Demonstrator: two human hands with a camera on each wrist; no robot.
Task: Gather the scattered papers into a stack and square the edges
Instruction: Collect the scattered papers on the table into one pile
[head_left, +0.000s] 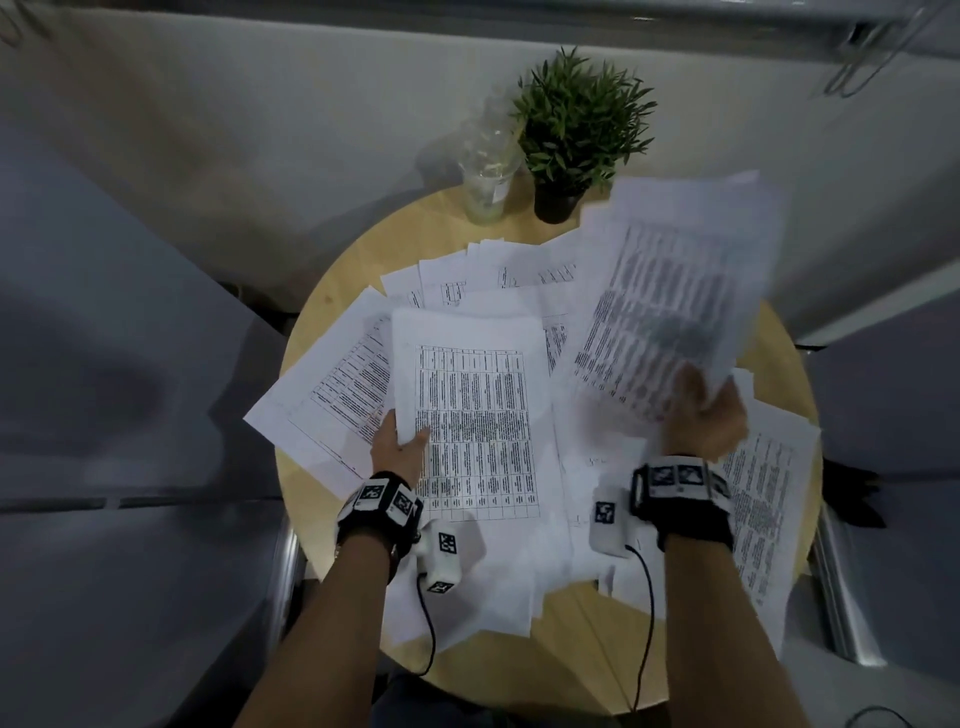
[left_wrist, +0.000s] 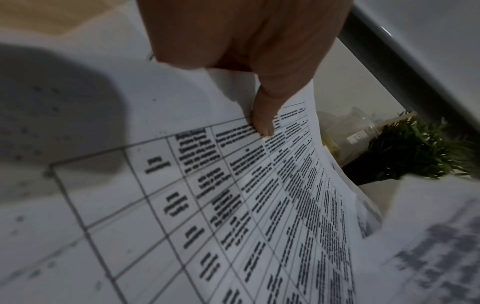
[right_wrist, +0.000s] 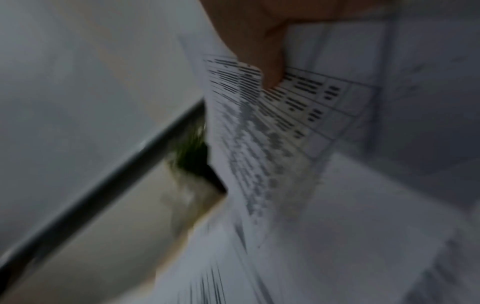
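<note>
The left hand pinches the near-left edge of a printed table sheet, thumb on top, long axis running near to far. To its right, the right hand pinches a lifted, blurred bundle of papers by its near edge, tilted over the desk. Loose sheets lie fanned between and around both hands. Judged next: bringing the bundle leftward onto the left sheet.
</note>
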